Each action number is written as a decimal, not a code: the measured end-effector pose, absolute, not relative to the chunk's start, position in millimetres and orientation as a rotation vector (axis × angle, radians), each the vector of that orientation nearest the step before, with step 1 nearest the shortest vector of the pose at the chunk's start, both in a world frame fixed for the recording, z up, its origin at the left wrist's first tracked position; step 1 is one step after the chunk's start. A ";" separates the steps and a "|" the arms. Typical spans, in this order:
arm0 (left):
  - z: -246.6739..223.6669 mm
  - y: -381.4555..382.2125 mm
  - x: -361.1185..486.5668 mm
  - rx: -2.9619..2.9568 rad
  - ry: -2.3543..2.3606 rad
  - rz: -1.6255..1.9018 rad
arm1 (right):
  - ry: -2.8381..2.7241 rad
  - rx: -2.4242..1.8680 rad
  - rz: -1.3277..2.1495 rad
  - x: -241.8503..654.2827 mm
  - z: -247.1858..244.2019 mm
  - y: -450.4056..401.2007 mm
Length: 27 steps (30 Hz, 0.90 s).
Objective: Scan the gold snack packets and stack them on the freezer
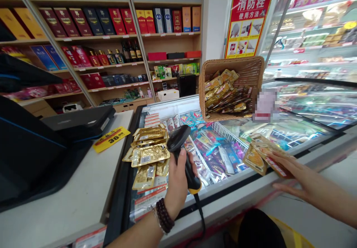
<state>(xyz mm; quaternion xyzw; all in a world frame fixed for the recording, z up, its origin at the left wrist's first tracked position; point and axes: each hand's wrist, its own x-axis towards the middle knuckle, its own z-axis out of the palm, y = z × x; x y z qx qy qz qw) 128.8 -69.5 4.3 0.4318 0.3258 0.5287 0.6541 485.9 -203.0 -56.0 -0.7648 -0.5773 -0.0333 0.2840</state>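
My left hand (178,183) is wrapped round the handle of a black barcode scanner (187,158), its head tilted up over the glass freezer top. Just left of the scanner lies a pile of gold foil packets (149,155), some with barcodes facing up. At the right, my right hand (291,171) rests with fingers stretched across a few flat gold-brown packets (255,158) near the freezer's front edge. Its thumb is apart from the fingers. Behind them, a tan woven basket (204,92) stands tilted towards me, holding many similar packets (223,88).
A chest freezer (223,188) with a glass top shows coloured packs inside. On the left, a white counter (69,199) bears a black terminal (30,147) and a yellow price card (111,139). The scanner's cable (200,214) hangs over the front edge. Stocked shelves (97,36) stand behind.
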 end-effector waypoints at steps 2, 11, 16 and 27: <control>4.4 -69.6 129.0 0.976 0.741 1.213 | -1.653 -1.993 0.041 487.6 -69.2 -212.7; 2.5 -69.1 132.0 0.991 0.719 1.193 | -1.182 -1.874 0.216 490.3 -40.2 -198.3; 2.9 -68.7 133.4 1.014 0.707 1.168 | -0.944 -1.367 0.688 418.2 1.3 -101.5; -4.1 -62.3 137.7 1.045 0.776 1.089 | -0.708 -1.091 0.983 357.4 -24.5 14.7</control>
